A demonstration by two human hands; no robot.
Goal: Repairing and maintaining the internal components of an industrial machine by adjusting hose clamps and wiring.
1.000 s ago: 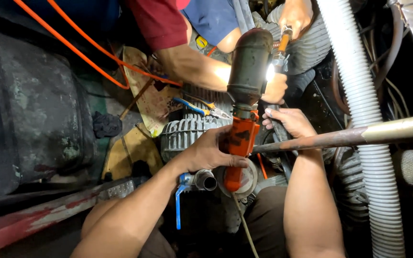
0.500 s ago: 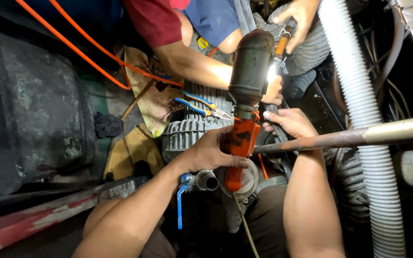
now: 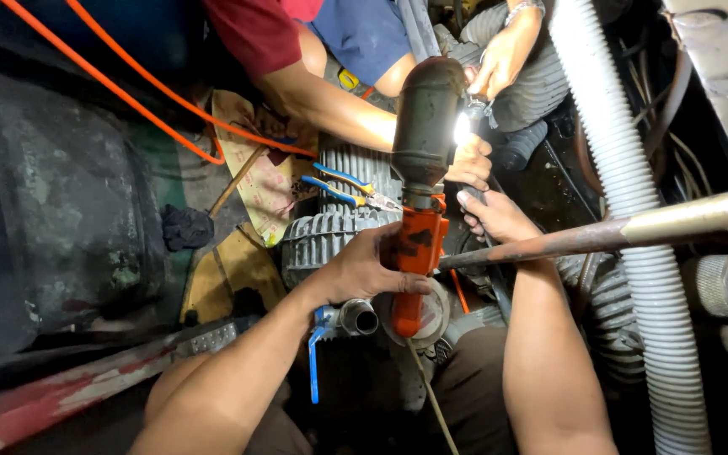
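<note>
My left hand [image 3: 368,268] grips the orange handle of a power tool [image 3: 419,168] whose dark grey body points away from me, over a ribbed grey motor housing [image 3: 330,234]. My right hand [image 3: 499,215] reaches past the tool's right side into the dark gap beside the housing; its fingertips are hidden and I cannot tell whether it holds anything. Another person in a red sleeve has one hand [image 3: 469,160] at the tool's head, next to a bright light, and the other hand [image 3: 503,55] higher up on a ribbed grey hose.
Blue-handled pliers [image 3: 343,190] lie on the housing. A rusty metal bar [image 3: 617,236] crosses from the right. A white corrugated hose [image 3: 634,194] runs down the right side. An orange cable [image 3: 153,109] loops at upper left. A blue-handled valve with pipe stub [image 3: 339,324] sits below my left hand.
The other person's upper hand has slid a little to the right on the ribbed hose. My hands and the tool stay almost still.
</note>
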